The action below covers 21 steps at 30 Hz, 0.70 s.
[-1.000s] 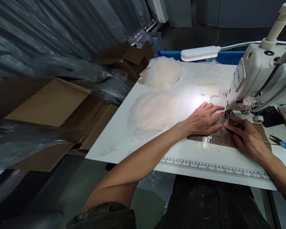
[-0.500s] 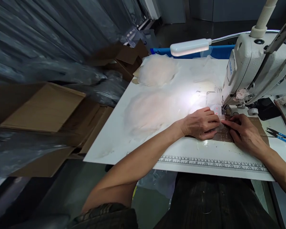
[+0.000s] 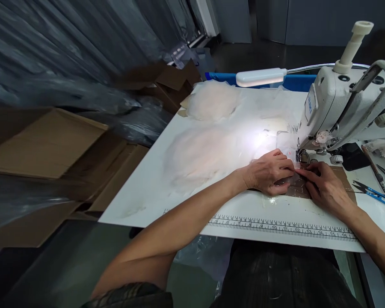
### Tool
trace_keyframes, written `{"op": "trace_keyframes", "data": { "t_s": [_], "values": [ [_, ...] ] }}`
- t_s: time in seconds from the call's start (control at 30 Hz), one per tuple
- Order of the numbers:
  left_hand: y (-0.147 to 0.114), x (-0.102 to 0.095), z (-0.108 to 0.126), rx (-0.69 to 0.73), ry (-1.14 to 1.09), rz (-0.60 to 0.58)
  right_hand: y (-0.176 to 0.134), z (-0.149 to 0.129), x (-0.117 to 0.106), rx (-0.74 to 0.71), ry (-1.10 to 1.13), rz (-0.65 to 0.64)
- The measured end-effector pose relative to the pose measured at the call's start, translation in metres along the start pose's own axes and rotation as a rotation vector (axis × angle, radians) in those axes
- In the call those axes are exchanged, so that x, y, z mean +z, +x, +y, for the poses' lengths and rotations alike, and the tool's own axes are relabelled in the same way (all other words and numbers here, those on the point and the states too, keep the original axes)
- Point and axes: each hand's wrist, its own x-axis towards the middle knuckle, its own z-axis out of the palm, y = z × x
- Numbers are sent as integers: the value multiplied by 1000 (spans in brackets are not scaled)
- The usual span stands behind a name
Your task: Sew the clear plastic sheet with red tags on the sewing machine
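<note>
Head view: both my hands are pressing flat on a small sheer fabric piece [image 3: 290, 169] right in front of the presser foot [image 3: 300, 156] of the sewing machine [image 3: 336, 111]. Left hand [image 3: 269, 172] is lying open, palm down, fingers spread over the fabric's left side. Right hand [image 3: 324, 184] is also open and flat, fingertips touching the fabric just beside the left hand's fingertips. Neither is gripping anything, just pinning the piece to the tabletop [image 3: 186, 201].

Change vs. a second ago: the left hand is sitting slightly nearer me and the fingertips are meeting closer together; the fabric is still at the foot. My read: I'm aligning the edge under the needle, not feeding yet.

The fabric is partly lying over a brown taped patch [image 3: 343, 175] on the tabletop, under the right hand.

Around: lamp [image 3: 259, 78] is throwing a bright spot just left of the needle, washing out detail there. Two heaps of pale sheer fabric [image 3: 211, 100] [image 3: 199, 154] are sitting to the left, well apart from the hands. Blue-handled snips [image 3: 377, 194] are lying to the right, near my right wrist. Printed ruler strip [image 3: 282, 224] is running along the near edge. Cardboard boxes [image 3: 48, 145] are on the floor at left.

Nothing is blocking the foot; the machine head is crowding the right side.
</note>
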Motion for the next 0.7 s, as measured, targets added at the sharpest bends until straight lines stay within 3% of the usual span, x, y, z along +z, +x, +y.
{"op": "trace_keyframes", "data": {
  "t_s": [0.7],
  "values": [
    [0,-2,-2,-85,22,-56,15,-5,-5,141,-136,-211]
  ]
}}
